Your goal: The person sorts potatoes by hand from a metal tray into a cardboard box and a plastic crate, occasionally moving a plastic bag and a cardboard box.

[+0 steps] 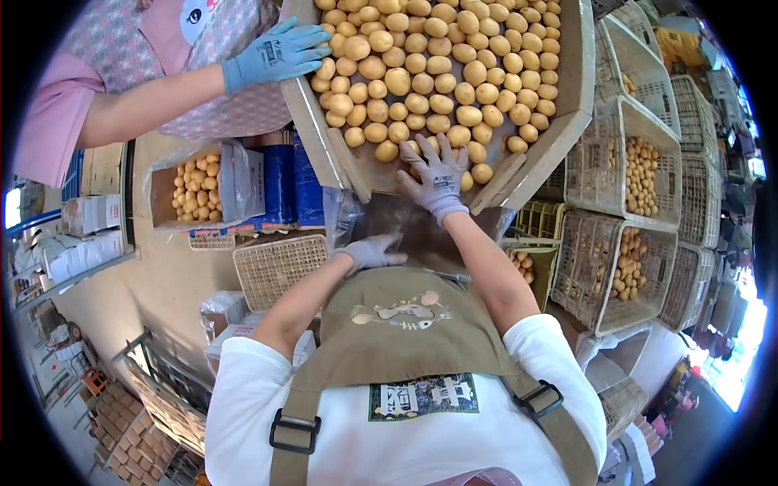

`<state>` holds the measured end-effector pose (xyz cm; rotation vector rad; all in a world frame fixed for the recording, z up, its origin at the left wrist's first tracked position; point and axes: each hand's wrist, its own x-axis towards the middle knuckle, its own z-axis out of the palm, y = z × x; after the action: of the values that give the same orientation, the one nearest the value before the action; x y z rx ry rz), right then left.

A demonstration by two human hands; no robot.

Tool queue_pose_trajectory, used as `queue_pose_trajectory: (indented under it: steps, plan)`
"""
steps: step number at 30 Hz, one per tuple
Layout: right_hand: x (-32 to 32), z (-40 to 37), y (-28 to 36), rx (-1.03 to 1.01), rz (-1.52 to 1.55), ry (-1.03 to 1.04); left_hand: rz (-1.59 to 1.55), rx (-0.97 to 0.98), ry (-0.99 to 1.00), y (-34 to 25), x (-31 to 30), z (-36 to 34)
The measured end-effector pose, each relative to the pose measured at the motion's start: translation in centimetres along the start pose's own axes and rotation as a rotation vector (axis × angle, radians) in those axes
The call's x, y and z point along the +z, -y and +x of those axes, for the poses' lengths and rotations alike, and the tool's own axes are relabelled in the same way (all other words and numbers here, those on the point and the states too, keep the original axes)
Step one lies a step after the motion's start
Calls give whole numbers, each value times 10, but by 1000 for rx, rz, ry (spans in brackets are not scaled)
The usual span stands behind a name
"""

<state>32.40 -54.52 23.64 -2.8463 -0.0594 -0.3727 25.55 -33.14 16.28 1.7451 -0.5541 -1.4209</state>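
Many round yellow potatoes (442, 104) lie on the sorting table (559, 134), whose raised sides narrow toward me. My right hand (438, 180), in a pale grey glove, reaches over the near potatoes with fingers spread and fingertips touching several of them. Below the table's mouth is a dark opening lined with clear plastic (405, 223). My left hand (373, 253), gloved alike, is at the near edge of that opening, just before my apron. Its fingers are slightly blurred but look stretched and apart, with nothing visible in them.
Across to the left, a co-worker's blue-gloved hand (278, 55) rests at the table's side. A lined box of potatoes (194, 188) stands at left, near an upturned plastic crate (275, 271). Stacked crates (620, 267) holding potatoes line the right side.
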Motion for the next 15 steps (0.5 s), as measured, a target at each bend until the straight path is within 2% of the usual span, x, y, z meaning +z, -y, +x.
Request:
queue_pose_trajectory:
  steps: [1, 2, 3, 6, 7, 9, 12, 13, 15]
  plan:
    - [-5, 0, 2, -13, -6, 1, -365, 10, -131, -3, -4, 0]
    - [-11, -1, 4, -28, -12, 4, -782, -69, -139, -6, -16, 7]
    - [-17, -2, 5, -44, -19, 10, -1201, -154, -142, -36, -37, 8]
    - [-26, -4, -26, -114, 208, 257, -1700, 5, -32, -63, -51, 19]
    - [-47, 11, -39, 66, 561, 333, -1740, 18, -51, -66, -47, 24]
    - [-64, 22, -55, 267, 307, -134, -1815, 44, -90, -76, -40, 38]
    - [-60, 3, -29, 115, -147, 293, -1994, -39, -56, -81, -41, 46]
    - [-62, -3, -14, 177, -115, 501, -2063, -83, -26, -80, -45, 49]
    - [-67, -19, -3, 116, -104, 502, -2031, 4, 39, -70, -46, 55]
